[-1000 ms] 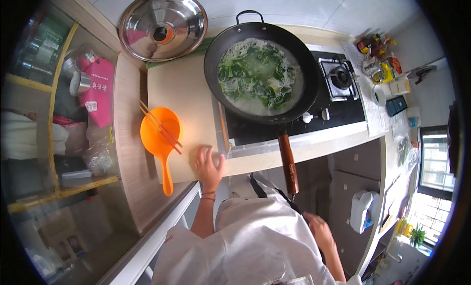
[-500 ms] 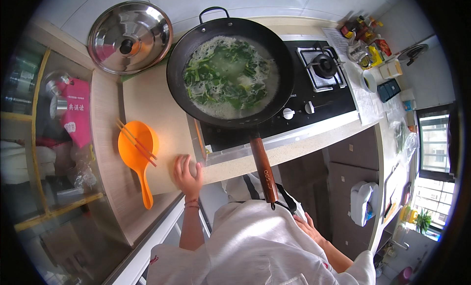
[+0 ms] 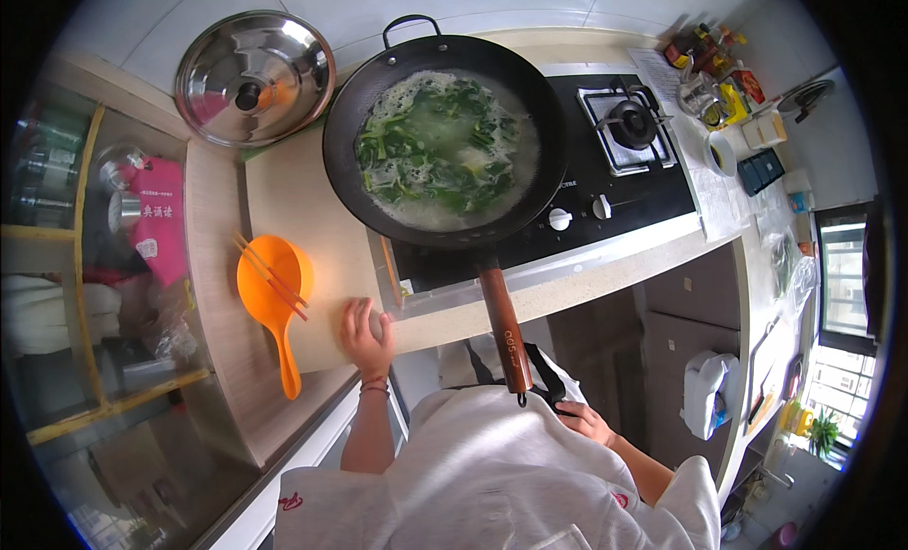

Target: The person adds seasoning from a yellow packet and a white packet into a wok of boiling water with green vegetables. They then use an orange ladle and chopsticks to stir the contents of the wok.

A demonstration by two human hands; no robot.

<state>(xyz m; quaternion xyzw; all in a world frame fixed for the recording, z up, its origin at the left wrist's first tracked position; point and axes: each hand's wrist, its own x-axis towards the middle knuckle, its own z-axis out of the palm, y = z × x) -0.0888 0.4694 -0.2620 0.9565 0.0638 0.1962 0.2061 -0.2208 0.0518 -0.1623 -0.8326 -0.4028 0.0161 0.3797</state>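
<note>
My left hand [image 3: 367,334] rests on the counter's front edge with its fingers stretched out, holding nothing. To its left lies an orange long-handled ladle-like scoop [image 3: 263,283], with a pair of chopsticks [image 3: 272,279] across it. My right hand [image 3: 584,421] is low by my waist, its fingers curled against a black strip [image 3: 547,372] beside the white clothing; what is in them is hidden. Ahead, a black wok [image 3: 345,176] stands on the hob, its wooden handle [image 3: 505,332] toward me. Green leafy vegetables [image 3: 426,143] sit in foamy, steaming liquid inside it.
A steel lid [image 3: 213,96] leans on the wall at the back left. Right of the wok are a second burner [image 3: 632,124] and white knobs [image 3: 560,219]. Bottles [image 3: 705,49] and a bowl [image 3: 719,155] stand farther right. A glass-fronted cabinet [image 3: 85,266] borders the left.
My right hand has moved up and slightly left, and its fingers have curled in at the black strip. My left hand stays on the counter edge. The view has shifted slightly.
</note>
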